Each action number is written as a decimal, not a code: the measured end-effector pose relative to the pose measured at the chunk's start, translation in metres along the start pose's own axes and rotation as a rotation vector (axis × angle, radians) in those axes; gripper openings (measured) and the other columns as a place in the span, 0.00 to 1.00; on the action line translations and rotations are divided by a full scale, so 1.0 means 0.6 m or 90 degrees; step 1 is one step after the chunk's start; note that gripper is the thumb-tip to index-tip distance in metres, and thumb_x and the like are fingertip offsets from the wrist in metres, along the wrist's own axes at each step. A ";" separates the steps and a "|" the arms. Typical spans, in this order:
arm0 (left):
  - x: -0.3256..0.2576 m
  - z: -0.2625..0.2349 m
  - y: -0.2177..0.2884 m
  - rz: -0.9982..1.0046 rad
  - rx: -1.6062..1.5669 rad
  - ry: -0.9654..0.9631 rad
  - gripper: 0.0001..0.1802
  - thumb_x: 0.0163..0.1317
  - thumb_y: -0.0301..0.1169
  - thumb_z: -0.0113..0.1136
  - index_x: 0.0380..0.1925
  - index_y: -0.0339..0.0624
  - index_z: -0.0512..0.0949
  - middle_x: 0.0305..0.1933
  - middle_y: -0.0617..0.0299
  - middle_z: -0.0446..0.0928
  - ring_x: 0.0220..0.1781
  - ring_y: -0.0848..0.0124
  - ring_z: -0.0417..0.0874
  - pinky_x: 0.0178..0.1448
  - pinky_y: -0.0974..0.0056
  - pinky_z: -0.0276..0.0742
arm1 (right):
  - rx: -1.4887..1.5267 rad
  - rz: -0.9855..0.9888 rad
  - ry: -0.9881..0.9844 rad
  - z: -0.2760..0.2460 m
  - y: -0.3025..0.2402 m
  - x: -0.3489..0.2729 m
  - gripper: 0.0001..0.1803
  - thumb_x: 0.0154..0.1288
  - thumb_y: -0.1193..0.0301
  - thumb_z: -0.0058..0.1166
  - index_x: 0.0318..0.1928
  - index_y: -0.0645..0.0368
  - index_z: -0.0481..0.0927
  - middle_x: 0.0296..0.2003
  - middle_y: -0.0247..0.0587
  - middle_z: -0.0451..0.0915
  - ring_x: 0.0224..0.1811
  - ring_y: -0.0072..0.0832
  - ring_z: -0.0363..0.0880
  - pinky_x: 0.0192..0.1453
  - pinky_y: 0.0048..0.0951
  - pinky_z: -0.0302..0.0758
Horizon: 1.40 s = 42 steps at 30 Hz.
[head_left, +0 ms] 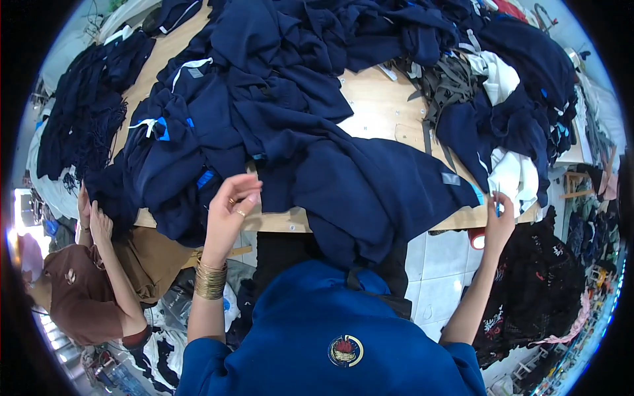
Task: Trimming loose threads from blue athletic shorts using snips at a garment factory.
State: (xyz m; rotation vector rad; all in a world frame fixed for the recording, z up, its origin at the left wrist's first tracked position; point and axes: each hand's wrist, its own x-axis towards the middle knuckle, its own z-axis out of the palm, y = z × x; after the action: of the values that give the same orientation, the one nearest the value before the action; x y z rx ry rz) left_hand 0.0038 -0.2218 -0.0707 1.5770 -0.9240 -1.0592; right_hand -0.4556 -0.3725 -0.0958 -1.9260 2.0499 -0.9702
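Note:
My left hand [231, 206], with rings and gold bangles on the wrist, hovers at the near table edge with fingers loosely curled and nothing in it, just beside a spread navy garment [370, 185]. Over at the right table edge, my right hand [499, 214] pinches a small blue thread snipper [496, 201] next to the garment's blue-trimmed corner [477, 193]. The garment hangs over the table's near edge toward my blue top.
A wooden table [380, 109] carries heaps of navy garments [198, 112], white pieces [512, 175] and olive straps [449, 82]. A person in a brown top, lower left, has both hands [92, 218] on dark cloth. Black printed clothing [528, 297] hangs at right.

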 end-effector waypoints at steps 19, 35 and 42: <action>0.071 0.098 -0.015 0.270 0.373 0.111 0.14 0.49 0.27 0.64 0.38 0.39 0.74 0.43 0.56 0.72 0.44 0.62 0.75 0.47 0.64 0.72 | 0.265 -0.040 -0.285 0.055 -0.176 -0.009 0.08 0.56 0.71 0.56 0.34 0.63 0.79 0.29 0.40 0.81 0.35 0.24 0.80 0.42 0.25 0.73; 0.051 0.213 0.058 0.336 0.390 0.035 0.13 0.52 0.23 0.59 0.39 0.42 0.76 0.42 0.59 0.74 0.45 0.64 0.74 0.46 0.65 0.69 | 0.140 -0.063 -0.079 -0.025 -0.027 -0.118 0.17 0.48 0.78 0.60 0.42 0.55 0.79 0.39 0.35 0.75 0.38 0.34 0.79 0.39 0.28 0.73; 0.035 0.352 0.035 0.519 0.468 -0.500 0.29 0.47 0.32 0.67 0.52 0.45 0.70 0.58 0.55 0.66 0.60 0.57 0.66 0.61 0.57 0.64 | 0.114 -0.002 -0.057 0.057 0.021 -0.192 0.16 0.45 0.80 0.58 0.38 0.55 0.79 0.37 0.38 0.74 0.31 0.32 0.77 0.31 0.30 0.72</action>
State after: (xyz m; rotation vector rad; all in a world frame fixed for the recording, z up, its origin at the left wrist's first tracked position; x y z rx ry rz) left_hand -0.1893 -0.3110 -0.0827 1.0460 -2.4461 -0.7360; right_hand -0.4304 -0.2763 -0.1644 -1.8468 1.8436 -1.0115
